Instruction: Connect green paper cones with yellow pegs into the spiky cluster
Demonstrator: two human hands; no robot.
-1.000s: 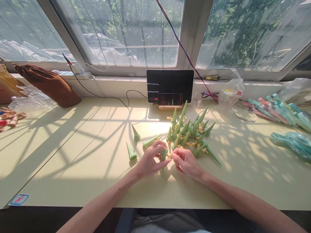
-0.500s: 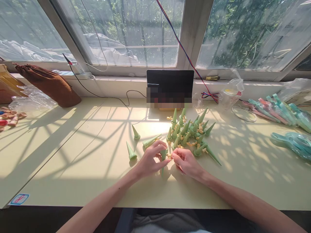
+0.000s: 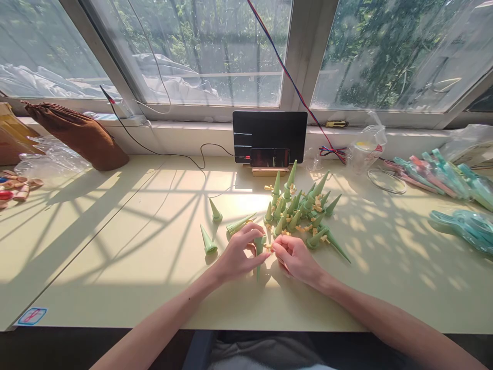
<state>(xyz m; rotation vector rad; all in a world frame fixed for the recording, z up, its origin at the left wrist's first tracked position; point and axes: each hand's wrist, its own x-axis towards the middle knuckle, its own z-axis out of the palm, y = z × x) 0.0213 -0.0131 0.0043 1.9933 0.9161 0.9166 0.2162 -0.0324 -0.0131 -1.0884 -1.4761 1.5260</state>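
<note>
My left hand [image 3: 243, 252] is closed around a green plastic cone [image 3: 259, 250], held with its tip pointing down toward me. At the cone's side sits a small yellow piece [image 3: 268, 247]. The fingertips of my right hand [image 3: 293, 257] pinch at that yellow piece; its exact shape is partly hidden by the fingers. Just beyond my hands stands a cluster of green cones [image 3: 295, 218], many with yellow pieces attached. To the left are two upright cones, one nearer [image 3: 208, 241] and one farther [image 3: 215, 211], and a lying cone [image 3: 238, 224].
Behind the cluster a tablet [image 3: 269, 126] and a phone [image 3: 270, 157] lean on a wooden stand. A plastic cup [image 3: 364, 149] and bagged teal and pink items [image 3: 442, 177] are on the right. A brown pouch [image 3: 77, 134] and wooden pieces [image 3: 23, 192] lie left.
Both hands and the cones are almost unchanged in place. The blurred patch over the phone is gone, so the phone and stand now show plainly.
</note>
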